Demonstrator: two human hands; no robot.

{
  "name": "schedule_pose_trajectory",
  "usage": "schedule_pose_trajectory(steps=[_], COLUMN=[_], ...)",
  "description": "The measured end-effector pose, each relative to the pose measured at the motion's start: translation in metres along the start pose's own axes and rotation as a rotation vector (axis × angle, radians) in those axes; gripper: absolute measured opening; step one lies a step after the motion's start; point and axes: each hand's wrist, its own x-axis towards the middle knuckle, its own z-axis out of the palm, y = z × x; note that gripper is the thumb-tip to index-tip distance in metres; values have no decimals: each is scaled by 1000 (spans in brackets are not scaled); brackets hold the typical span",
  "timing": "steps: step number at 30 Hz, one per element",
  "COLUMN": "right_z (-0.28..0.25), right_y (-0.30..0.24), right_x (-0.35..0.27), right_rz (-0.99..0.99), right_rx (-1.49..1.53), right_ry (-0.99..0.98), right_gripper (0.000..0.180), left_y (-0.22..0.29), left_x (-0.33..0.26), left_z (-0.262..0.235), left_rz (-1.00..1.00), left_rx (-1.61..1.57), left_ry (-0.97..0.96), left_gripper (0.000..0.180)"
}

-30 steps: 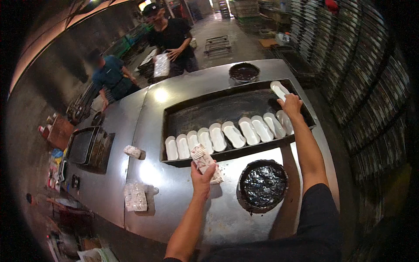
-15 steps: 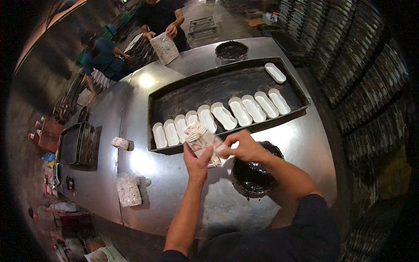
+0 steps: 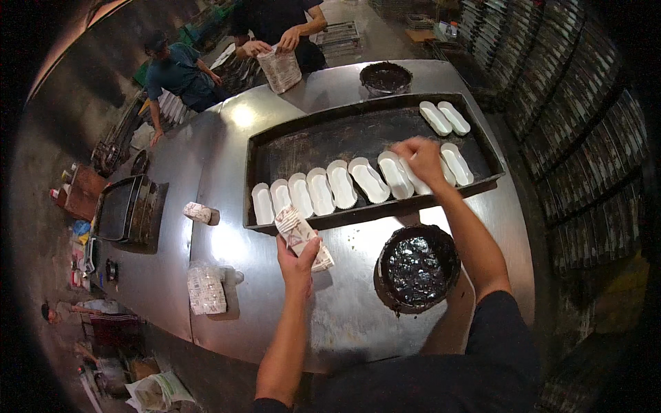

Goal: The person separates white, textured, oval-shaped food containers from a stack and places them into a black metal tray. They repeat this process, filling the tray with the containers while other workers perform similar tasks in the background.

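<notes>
My left hand (image 3: 297,265) is closed round a nested stack of paper baking cups (image 3: 303,237), pale with reddish print, just in front of a large dark baking tray (image 3: 303,148). My right hand (image 3: 421,157) is over the tray's front row, somewhat blurred. Its fingers look curled in, and no cup shows in them. Beneath it, long white paper baking cups (image 3: 368,180) stand side by side along the near wall; the hand and wrist partly cover some of them. Two more paper cups (image 3: 445,118) lie side by side in the far right corner.
A round pan of glossy dark stuff (image 3: 418,267) stands near my right forearm; a similar pan (image 3: 385,78) is behind the tray. Leftward are a small paper-cup stack (image 3: 198,212), a wrapped pack (image 3: 206,289) and stacked trays (image 3: 124,213). Across the table a person holds another pack (image 3: 280,71).
My right hand has moved from the cup stack out over the tray. A second paper cup now lies in the far right corner. My left hand still holds the stack.
</notes>
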Motion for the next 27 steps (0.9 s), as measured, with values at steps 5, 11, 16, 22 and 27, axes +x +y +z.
schedule_pose_trajectory(steps=[5, 11, 16, 22, 27], right_z=[32, 14, -10, 13, 36], right_y=[-106, -104, -31, 20, -109], right_x=[-116, -112, 5, 55, -80], right_rz=[-164, -31, -103, -276, -36], right_rx=[370, 341, -158, -516, 286], right_ry=[-750, -534, 143, 303, -606], right_gripper=[25, 25, 28, 28, 26], left_y=[0, -3, -3, -1, 5], left_x=[4, 7, 15, 8, 7], left_z=[45, 38, 4, -2, 10], left_rz=[55, 96, 9, -12, 41], left_rx=[6, -23, -114, -59, 12], left_ry=[-160, -65, 22, -5, -24], left_gripper=[56, 53, 53, 53, 53])
